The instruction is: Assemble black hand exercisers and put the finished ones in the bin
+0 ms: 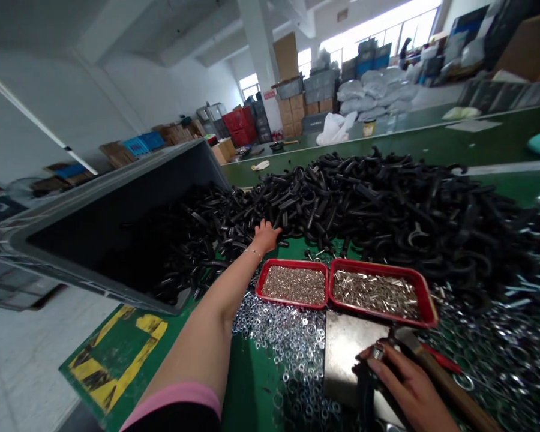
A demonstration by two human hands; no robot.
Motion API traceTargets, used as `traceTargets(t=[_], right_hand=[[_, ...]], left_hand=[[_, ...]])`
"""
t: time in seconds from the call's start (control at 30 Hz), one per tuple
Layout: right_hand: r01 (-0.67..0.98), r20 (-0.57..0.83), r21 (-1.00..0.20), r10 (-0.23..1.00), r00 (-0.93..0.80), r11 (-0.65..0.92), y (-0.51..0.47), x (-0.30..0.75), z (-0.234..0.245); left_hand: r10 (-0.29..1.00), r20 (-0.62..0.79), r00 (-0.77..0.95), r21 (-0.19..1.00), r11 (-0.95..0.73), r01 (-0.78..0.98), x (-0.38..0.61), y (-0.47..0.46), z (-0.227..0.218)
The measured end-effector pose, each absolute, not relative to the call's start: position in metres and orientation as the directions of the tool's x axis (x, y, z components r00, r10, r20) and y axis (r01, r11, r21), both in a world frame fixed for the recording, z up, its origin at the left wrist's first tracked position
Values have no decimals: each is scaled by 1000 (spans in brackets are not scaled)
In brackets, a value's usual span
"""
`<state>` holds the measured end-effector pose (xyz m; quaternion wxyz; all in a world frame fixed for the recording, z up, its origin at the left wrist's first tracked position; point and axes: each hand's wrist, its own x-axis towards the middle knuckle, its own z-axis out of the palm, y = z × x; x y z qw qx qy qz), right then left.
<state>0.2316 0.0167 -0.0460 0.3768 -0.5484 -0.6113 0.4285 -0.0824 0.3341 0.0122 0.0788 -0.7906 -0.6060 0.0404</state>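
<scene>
My left hand (265, 237) reaches out at the near edge of a heap of black curved hook-like parts (342, 198). Its fingers are spread, with the thumb apart, beside the closest parts. At the lower right, my right hand (409, 384) is closed on a black part (364, 387) with a small shiny metal piece (378, 351) at its top. This is above a flat metal plate (346, 342). A hammer (445, 378) lies against the plate's right side, partly hidden by my right hand, with a red-handled tool (441, 358) alongside.
Two red trays hold small metal pins: the left tray (292, 305) and the right tray (425, 300). Loose washers and nuts (292, 336) surround the plate. A large grey bin (94, 186) lies tipped at the left, black parts inside. White sacks (373, 93) and boxes stand behind.
</scene>
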Motion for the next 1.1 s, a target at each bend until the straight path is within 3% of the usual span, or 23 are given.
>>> traceTargets(t=[0.4,0.5,0.57,0.67,0.73,0.83,0.87,0.93,1.03,1.1], right_hand=[[332,-24,-943,993,-113,15,15,235,-44],[275,-36,-961,993,-116,-2,15,235,-41],[207,-79,-977,990,-115,-54,14,235,-41],[93,-164,-984,981,-105,-154,15,236,-45],[24,-186,-982,980,-73,-185,15,236,-47],[-120,-190,-974,981,-40,-194,15,237,-47],[-195,-193,-960,980,-56,-200,14,237,-45],[-377,-182,-902,977,-110,-210,14,237,-40],[-613,-145,-759,974,-172,-221,14,239,-30],[-677,-155,-689,965,-213,-260,14,240,-25]], left_hand=[[922,-1,387,-239,-376,895,-150,266,11],[929,99,357,-199,-333,921,-168,237,11],[935,286,212,-71,-199,977,-178,227,14],[817,549,-174,380,-58,923,-192,223,28],[721,589,-365,594,-80,801,-196,222,44],[631,621,-466,726,-238,645,-177,204,61],[636,616,-464,761,-330,559,-162,191,64],[780,527,-337,841,-420,343,-121,151,62],[963,265,-46,964,-264,33,-45,72,45],[982,70,176,992,-50,-118,0,24,29]])
